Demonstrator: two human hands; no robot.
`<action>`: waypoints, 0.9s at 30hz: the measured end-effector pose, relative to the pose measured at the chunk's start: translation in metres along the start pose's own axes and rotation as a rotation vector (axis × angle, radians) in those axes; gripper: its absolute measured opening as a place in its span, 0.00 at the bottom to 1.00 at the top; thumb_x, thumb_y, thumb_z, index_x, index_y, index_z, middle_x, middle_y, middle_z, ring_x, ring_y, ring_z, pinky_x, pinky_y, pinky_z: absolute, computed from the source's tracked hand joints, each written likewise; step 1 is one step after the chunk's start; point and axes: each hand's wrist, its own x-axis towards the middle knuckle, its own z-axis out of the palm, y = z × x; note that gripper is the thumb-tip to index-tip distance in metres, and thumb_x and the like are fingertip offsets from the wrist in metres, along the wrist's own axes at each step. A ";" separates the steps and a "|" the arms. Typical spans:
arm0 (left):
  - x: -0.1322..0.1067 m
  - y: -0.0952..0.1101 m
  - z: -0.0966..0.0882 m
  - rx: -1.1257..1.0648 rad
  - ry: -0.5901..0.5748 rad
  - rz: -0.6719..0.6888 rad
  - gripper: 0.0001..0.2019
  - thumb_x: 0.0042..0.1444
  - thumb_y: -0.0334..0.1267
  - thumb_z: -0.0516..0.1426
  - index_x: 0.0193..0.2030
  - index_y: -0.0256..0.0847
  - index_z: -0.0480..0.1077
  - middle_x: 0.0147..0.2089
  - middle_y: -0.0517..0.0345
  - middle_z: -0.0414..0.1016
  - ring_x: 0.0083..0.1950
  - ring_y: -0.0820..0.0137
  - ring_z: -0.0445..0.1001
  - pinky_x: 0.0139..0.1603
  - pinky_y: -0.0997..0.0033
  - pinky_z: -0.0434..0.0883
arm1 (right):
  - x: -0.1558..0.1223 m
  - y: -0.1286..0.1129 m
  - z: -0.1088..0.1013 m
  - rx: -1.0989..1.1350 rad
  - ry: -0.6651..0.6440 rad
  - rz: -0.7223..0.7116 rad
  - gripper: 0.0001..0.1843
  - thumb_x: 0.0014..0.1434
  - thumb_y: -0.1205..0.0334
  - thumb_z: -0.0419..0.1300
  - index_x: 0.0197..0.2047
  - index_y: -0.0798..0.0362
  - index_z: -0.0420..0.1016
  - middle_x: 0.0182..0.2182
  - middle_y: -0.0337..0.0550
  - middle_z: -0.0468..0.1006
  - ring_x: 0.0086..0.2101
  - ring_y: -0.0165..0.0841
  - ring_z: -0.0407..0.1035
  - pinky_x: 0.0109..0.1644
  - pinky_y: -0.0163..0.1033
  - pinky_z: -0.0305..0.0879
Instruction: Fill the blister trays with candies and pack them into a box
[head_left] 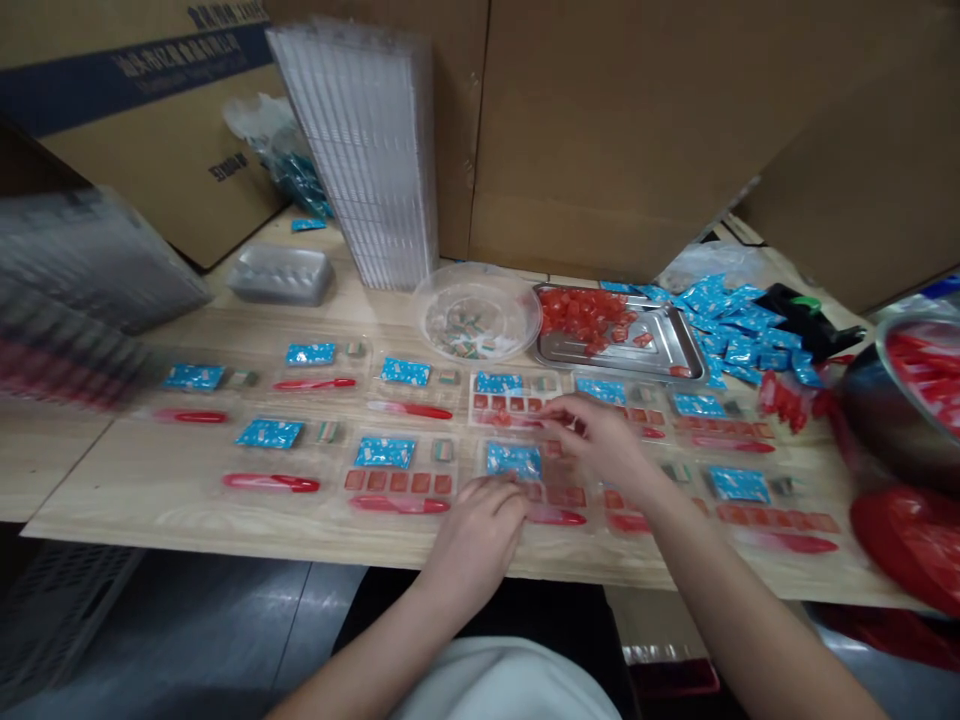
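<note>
My right hand [596, 432] reaches over a back-row clear plastic tray, thumb and fingers drawn together at its right edge. What they pinch, if anything, is too small to make out. That tray holds a blue packet [499, 384], a small striped block [545, 383] and a row of red squares [505, 403]. My left hand [480, 528] rests at the front-row tray before me, fingers curled together and fingertips hidden. Beside it show a blue packet [514, 460], red squares [564, 495] and a red pen-shaped item [556, 515], partly covered by the hand.
Several similar filled trays lie in two rows. Behind them stand a metal tray [660, 345] of red cubes, a round clear bowl [517, 312] and a tall stack of clear trays [375, 160]. Blue packets [739, 310] pile at right, near a metal bowl [870, 400]. Cardboard boxes [600, 130] close off the back.
</note>
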 end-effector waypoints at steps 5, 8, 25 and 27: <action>0.001 -0.003 0.002 0.025 -0.019 0.002 0.06 0.58 0.27 0.53 0.39 0.38 0.69 0.43 0.55 0.75 0.53 0.65 0.70 0.55 0.62 0.66 | 0.034 -0.021 0.021 -0.272 -0.119 -0.083 0.06 0.56 0.67 0.58 0.37 0.53 0.75 0.35 0.45 0.74 0.37 0.35 0.68 0.43 0.39 0.61; -0.001 -0.002 0.001 -0.004 -0.027 0.024 0.06 0.58 0.28 0.53 0.40 0.39 0.69 0.44 0.55 0.75 0.52 0.65 0.70 0.55 0.62 0.66 | 0.044 -0.024 0.029 -0.305 -0.173 -0.050 0.05 0.53 0.70 0.59 0.33 0.53 0.75 0.32 0.43 0.74 0.34 0.33 0.67 0.39 0.36 0.60; 0.006 -0.011 -0.018 -0.217 0.301 -0.168 0.11 0.59 0.26 0.52 0.44 0.42 0.69 0.44 0.56 0.74 0.47 0.69 0.70 0.50 0.67 0.67 | 0.029 -0.028 0.027 -0.227 -0.252 0.073 0.02 0.54 0.64 0.61 0.31 0.52 0.74 0.31 0.40 0.76 0.33 0.31 0.68 0.35 0.33 0.58; 0.006 -0.012 -0.017 -0.206 0.298 -0.193 0.10 0.59 0.26 0.51 0.44 0.42 0.69 0.43 0.55 0.73 0.47 0.68 0.70 0.49 0.66 0.67 | 0.030 -0.028 0.028 -0.251 -0.252 0.079 0.02 0.54 0.64 0.62 0.30 0.53 0.75 0.31 0.41 0.76 0.33 0.32 0.68 0.35 0.34 0.58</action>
